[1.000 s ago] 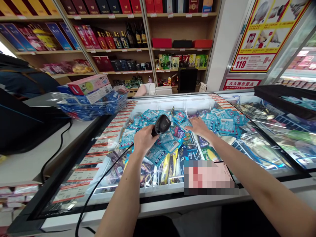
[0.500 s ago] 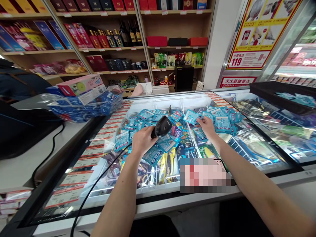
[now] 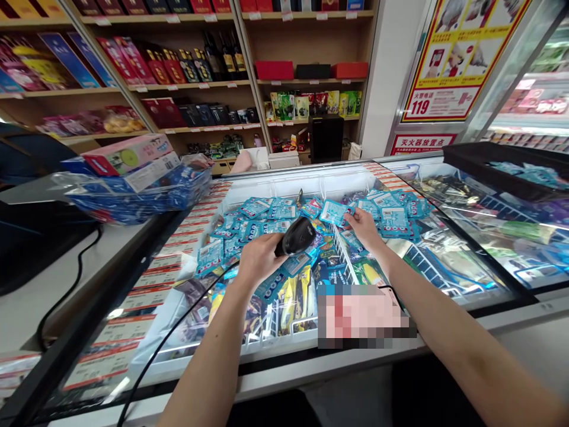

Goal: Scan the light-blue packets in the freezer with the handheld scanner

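My left hand (image 3: 259,260) is wrapped round the handle of a black barcode scanner (image 3: 299,235), whose head points to the right. A cable trails from it down to the left. Between the fingertips of my right hand (image 3: 363,228) is a blue packet (image 3: 335,213), pinched at its right end, its pale printed side up. More blue packets (image 3: 395,220) lie in piles on the glass top of the chest freezer (image 3: 262,375), on both sides. Through the glass show yellow and dark packs (image 3: 296,292) and white wire dividers (image 3: 344,254).
A blurred-out pink flat thing (image 3: 362,314) lies at the freezer's front edge. On the left, boxes and blue plastic-wrapped packs (image 3: 146,188) are stacked. A black tray (image 3: 502,155) holding blue packets stands at the right. Stocked shelves (image 3: 186,86) line the back.
The view has shifted slightly. The scanner has moved a little lower and right, nearer to me, relative to the packets. My right hand still holds the blue packet in about the same place.
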